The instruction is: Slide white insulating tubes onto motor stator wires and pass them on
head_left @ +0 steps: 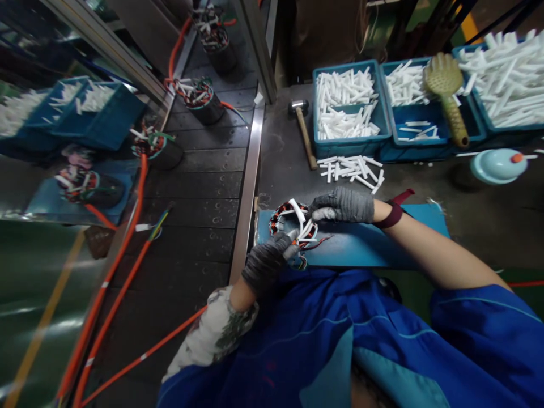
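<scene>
A round wound coil part with black, orange and white windings lies at the left end of a blue mat. White sleeves stick up from its middle. My left hand, in a grey glove with pale fingertips, is closed at the near edge of the coil, fingers pinching the white sleeved leads. My right hand, gloved the same way, is closed at the right side of the coil, its fingertips at the white sleeves. Thin dark red wires trail off the coil to the right.
Loose white tubes lie beyond the mat, beside a hammer. Blue bins of white tubes line the back, with a yellowish scoop. A light blue lidded cup stands right. More wound parts and orange cables are left.
</scene>
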Motion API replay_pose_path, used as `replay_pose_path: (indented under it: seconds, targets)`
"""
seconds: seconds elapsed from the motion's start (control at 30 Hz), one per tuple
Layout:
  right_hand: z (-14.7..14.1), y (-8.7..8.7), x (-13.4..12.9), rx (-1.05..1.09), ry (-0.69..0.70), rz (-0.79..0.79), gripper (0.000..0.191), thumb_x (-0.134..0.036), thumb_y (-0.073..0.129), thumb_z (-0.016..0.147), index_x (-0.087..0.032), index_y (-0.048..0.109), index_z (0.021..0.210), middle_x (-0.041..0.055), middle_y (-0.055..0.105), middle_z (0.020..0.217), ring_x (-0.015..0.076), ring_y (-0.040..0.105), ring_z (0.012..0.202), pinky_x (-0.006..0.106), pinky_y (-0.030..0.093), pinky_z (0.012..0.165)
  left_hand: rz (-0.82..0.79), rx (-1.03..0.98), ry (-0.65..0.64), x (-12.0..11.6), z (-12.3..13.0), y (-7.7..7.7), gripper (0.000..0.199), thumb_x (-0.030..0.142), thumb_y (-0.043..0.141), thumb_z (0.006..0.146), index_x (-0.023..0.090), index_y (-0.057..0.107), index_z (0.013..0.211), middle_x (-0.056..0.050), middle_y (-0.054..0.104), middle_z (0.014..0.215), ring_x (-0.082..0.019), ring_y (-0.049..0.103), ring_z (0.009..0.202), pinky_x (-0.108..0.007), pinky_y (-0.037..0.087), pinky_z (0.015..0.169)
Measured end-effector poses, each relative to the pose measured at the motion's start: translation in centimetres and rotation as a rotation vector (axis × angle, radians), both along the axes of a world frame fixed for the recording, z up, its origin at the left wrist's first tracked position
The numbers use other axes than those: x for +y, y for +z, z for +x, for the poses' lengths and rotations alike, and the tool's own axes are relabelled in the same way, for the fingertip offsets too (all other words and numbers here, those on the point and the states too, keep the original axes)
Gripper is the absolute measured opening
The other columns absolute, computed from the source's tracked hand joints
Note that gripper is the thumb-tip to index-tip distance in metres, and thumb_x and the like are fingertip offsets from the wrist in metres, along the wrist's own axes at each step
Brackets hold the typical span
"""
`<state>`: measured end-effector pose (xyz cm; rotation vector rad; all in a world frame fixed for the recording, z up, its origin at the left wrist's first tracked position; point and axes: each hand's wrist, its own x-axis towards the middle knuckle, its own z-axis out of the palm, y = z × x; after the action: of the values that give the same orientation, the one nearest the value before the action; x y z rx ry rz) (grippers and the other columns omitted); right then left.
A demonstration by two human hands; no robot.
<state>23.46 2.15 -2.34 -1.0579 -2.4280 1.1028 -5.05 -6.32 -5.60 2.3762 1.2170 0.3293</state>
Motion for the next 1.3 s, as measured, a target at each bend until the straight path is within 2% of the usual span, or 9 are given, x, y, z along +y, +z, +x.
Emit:
replay_pose_path:
  seconds: [0.13, 0.27, 0.4, 0.57, 0.67, 0.77, 0.97, 1.1, 1.3]
  targets:
    - [-1.5, 0.2, -0.8, -0.037, 0.002, 0.030, 0.041, -0.050, 0.048, 0.102, -0.018, 0.074, 0.101, 0.0076, 0.075, 0.089, 0.0180, 0.065, 0.075, 0.028, 0.046, 0.069, 0.001, 0.093, -0.150, 0.7, 0.8, 0.9, 0.029, 0.020, 0.064, 0.094, 0.029, 0.074, 0.121, -0.006, 0.069, 0.134, -0.029, 0.063, 0.126, -0.042, 0.058, 0.101]
    - [0.4, -0.7, -0.5, 0.045, -0.073, -0.018, 0.043, -0.050, 0.044, 0.103, -0.019, 0.071, 0.115, 0.0074, 0.076, 0.098, 0.0194, 0.067, 0.083, 0.031, 0.051, 0.077, 0.055, 0.192, -0.179, 0.4, 1.4, 2.6, 0.031, 0.018, 0.063, 0.094, 0.028, 0.074, 0.121, -0.008, 0.067, 0.138, -0.032, 0.060, 0.129, -0.046, 0.059, 0.098]
    - [4.3, -2.4, 2.3, -0.236, -0.349, 0.276, 0.037, -0.040, 0.049, 0.101, -0.017, 0.073, 0.117, 0.0136, 0.071, 0.124, 0.0291, 0.063, 0.114, 0.044, 0.048, 0.099, 0.062, 0.068, 0.038, -0.7, 2.3, 3.0, 0.036, 0.019, 0.057, 0.098, 0.025, 0.069, 0.131, -0.008, 0.070, 0.132, -0.027, 0.067, 0.118, -0.040, 0.060, 0.097]
    - [5.6, -4.5, 4.5, -0.463, -0.297, 0.376, 0.030, -0.022, 0.052, 0.097, -0.011, 0.076, 0.112, 0.0204, 0.064, 0.138, 0.0372, 0.055, 0.128, 0.054, 0.044, 0.105, 0.135, 0.039, 0.082, -1.8, 3.4, 2.4, 0.037, 0.026, 0.055, 0.099, 0.026, 0.069, 0.134, -0.009, 0.068, 0.135, -0.022, 0.074, 0.087, -0.033, 0.061, 0.072]
    - [4.8, -4.3, 2.8, -0.286, -0.417, 0.451, 0.030, -0.026, 0.052, 0.099, -0.014, 0.074, 0.113, 0.0182, 0.064, 0.139, 0.0356, 0.053, 0.133, 0.056, 0.040, 0.112, 0.184, 0.111, 0.076, -1.9, 4.0, 2.5, 0.040, 0.035, 0.065, 0.094, 0.028, 0.070, 0.133, -0.008, 0.070, 0.132, -0.025, 0.074, 0.083, -0.033, 0.058, 0.063]
    - [4.0, -3.0, -1.2, 0.088, -0.581, 0.422, 0.032, -0.032, 0.045, 0.103, -0.020, 0.072, 0.116, 0.0127, 0.072, 0.120, 0.0281, 0.064, 0.117, 0.052, 0.049, 0.105, 0.200, 0.135, 0.112, -1.7, 4.4, 2.6, 0.038, 0.035, 0.067, 0.092, 0.031, 0.074, 0.129, -0.006, 0.072, 0.129, -0.025, 0.075, 0.083, -0.032, 0.056, 0.062]
    - [3.1, -1.7, -9.1, 0.320, -0.482, 0.046, 0.037, -0.051, 0.066, 0.094, -0.022, 0.074, 0.115, 0.0082, 0.077, 0.103, 0.0218, 0.073, 0.089, 0.034, 0.060, 0.080, 0.172, 0.097, 0.126, -1.5, 4.2, 2.9, 0.039, 0.029, 0.066, 0.091, 0.032, 0.074, 0.129, -0.003, 0.073, 0.129, -0.023, 0.075, 0.087, -0.029, 0.056, 0.064]
    - [2.9, -2.4, -9.8, 0.353, -0.491, -0.123, 0.035, -0.051, 0.072, 0.089, -0.019, 0.077, 0.101, 0.0077, 0.079, 0.094, 0.0210, 0.074, 0.081, 0.032, 0.059, 0.074, 0.155, 0.083, 0.115, -1.4, 4.1, 3.1, 0.036, 0.027, 0.066, 0.092, 0.030, 0.074, 0.128, -0.003, 0.073, 0.129, -0.021, 0.075, 0.087, -0.028, 0.056, 0.066]
    - [3.2, -2.3, -8.8, 0.310, -0.318, -0.015, 0.041, -0.058, 0.060, 0.097, -0.022, 0.080, 0.104, 0.0071, 0.078, 0.093, 0.0200, 0.073, 0.084, 0.032, 0.057, 0.078, 0.172, 0.050, 0.118, -1.5, 4.0, 2.5, 0.036, 0.029, 0.066, 0.093, 0.030, 0.073, 0.128, -0.003, 0.074, 0.127, -0.021, 0.075, 0.095, -0.027, 0.056, 0.069]
